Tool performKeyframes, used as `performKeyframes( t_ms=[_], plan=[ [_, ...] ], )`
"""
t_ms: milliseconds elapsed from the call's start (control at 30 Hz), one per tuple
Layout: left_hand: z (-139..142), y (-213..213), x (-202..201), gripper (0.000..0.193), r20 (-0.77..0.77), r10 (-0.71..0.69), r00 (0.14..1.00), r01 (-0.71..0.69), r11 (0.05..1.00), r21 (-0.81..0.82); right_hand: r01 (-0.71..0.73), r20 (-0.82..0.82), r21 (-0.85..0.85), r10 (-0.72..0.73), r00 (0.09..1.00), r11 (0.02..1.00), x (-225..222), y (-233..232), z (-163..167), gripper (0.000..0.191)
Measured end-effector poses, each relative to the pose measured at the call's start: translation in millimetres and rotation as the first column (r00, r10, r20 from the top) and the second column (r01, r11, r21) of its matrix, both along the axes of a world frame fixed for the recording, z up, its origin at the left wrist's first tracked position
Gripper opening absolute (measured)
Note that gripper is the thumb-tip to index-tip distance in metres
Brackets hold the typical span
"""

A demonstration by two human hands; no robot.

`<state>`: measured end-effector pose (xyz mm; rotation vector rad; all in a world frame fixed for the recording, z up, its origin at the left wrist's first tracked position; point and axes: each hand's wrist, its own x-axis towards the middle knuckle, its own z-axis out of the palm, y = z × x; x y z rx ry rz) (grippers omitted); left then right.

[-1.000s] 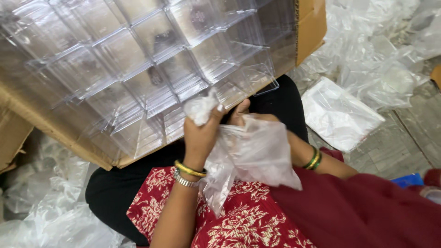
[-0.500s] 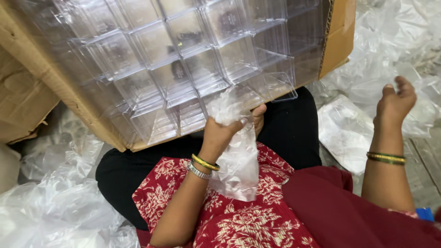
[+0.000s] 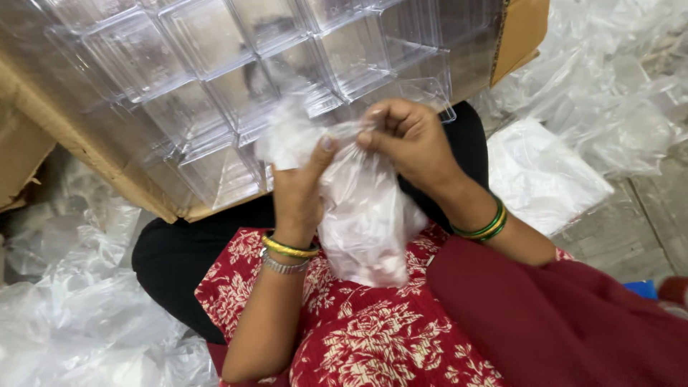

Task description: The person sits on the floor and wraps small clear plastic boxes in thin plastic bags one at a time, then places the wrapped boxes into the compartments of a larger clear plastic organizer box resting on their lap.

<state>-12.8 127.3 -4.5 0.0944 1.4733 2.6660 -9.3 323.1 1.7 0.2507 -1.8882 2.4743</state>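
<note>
At frame centre, left hand and right hand pinch a clear bag with closed fingers below the clear boxes

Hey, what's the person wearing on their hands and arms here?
Both forearms are bare, no gloves or sleeves showing. The left hand has a yellow-gold bangle and a silver one at the wrist. The right hand has green and yellow bangles at its wrist.

The cardboard carton of clear plastic boxes runs off the top and left edges. The plastic bag hides its contents behind cloudy film. A blue object at the right is too cut off to identify.
</note>
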Motion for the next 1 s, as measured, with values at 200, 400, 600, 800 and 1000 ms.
performKeyframes(
  t_ms=[200, 400, 600, 800, 1000],
  plan=[
    [-1, -16, -8, 0.041, 0.018, 0.1, 0.995, -0.099, 0.995, -0.02, -0.024, 0.003, 0.037, 0.024, 1.0, 0.999, -11, 1, 13, 0.017],
    [2, 0, -19, 0.039, 0.087, 0.2, 0.976, -0.196, 0.979, -0.056, 0.178, 0.113, 0.147, -0.195, 0.974, 0.973, -17, -8, 2, 0.013],
    [11, -11, -32, 0.024, -0.044, -0.015, 0.999, 0.011, 0.997, -0.082, 0.199, -0.048, 0.277, -0.194, 0.98, 0.94, -38, -4, 4, 0.016],
    [11, 5, -54, 0.021, -0.067, -0.006, 0.998, -0.004, 0.989, -0.15, -0.094, 0.009, -0.021, 0.094, 0.996, 0.995, -50, 22, 26, 0.023],
    [19, 10, -72, 0.019, -0.136, -0.071, 0.988, 0.043, 0.978, -0.202, -0.141, 0.064, 0.395, 0.126, 0.99, 0.908, -60, 27, 42, 0.012]
  ],
)
